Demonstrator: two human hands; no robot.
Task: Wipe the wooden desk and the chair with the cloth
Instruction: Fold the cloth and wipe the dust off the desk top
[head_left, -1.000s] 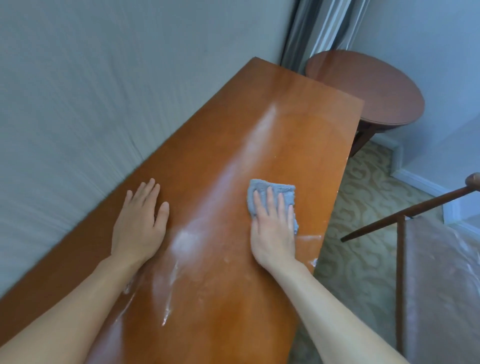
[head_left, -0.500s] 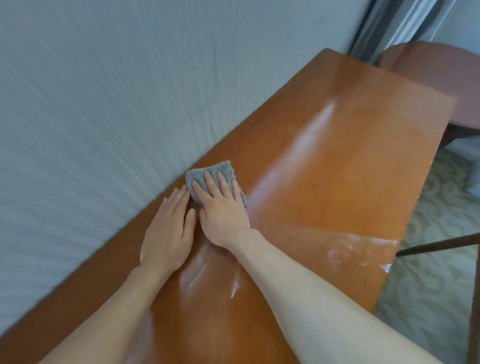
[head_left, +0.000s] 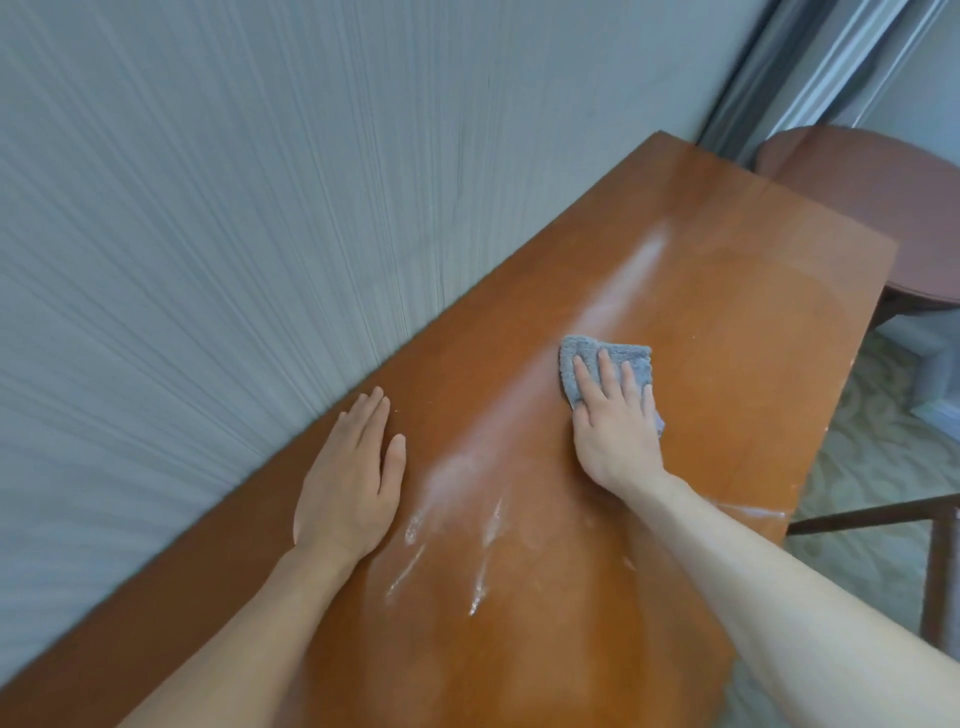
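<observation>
The right hand (head_left: 615, 426) presses the grey cloth (head_left: 605, 364) flat-fingered on the wooden desk (head_left: 727, 322) (mid-width), while the left hand (head_left: 350, 480) rests flat, empty. White smears (head_left: 452, 514) lie between the 2 hands, nearer the body, along the desk's long axis.

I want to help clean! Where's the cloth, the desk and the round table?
cloth (head_left: 631, 358), head view, bare far edge.
wooden desk (head_left: 727, 322), head view, bare top.
round table (head_left: 883, 197), head view, top surface.

The wooden desk (head_left: 727, 322) is set against the wall (head_left: 234, 208) on its left. The left hand (head_left: 348, 478) is laid flat on it near the wall; to its right, the cloth (head_left: 631, 361) is pressed under the right hand (head_left: 613, 431). A round table (head_left: 872, 192) stands beyond the desk's far end, a chair (head_left: 935, 545) to its right.
</observation>
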